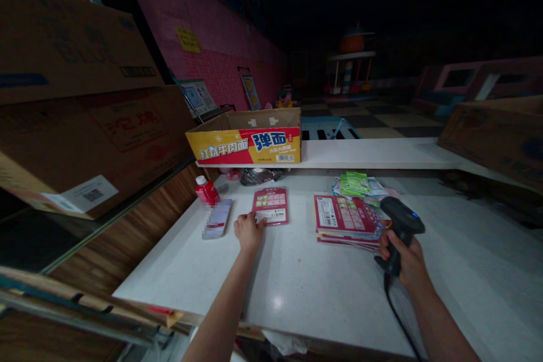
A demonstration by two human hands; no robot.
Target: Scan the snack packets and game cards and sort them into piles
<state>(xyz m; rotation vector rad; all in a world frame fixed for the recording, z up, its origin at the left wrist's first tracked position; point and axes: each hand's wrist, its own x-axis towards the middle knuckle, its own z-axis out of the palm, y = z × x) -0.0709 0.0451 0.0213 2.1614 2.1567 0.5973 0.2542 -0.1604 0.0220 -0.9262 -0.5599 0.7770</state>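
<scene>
While the right hand (408,259) grips a black scanner (401,218) by the stacked packets (345,218), the left hand (249,230) touches a red packet (270,200) flat on the table (305,288), pinch or press I can't tell, seemingly scanning, next move calling for aim at its label (278,215).

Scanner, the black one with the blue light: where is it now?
In the head view, the black scanner is on the right, held in the right hand, beside the stack of red packets.

Yellow-red open carton (237,146) on white ledge (365,153); red-labelled bottle (206,189) below; brown boxes (76,130) left.
</scene>
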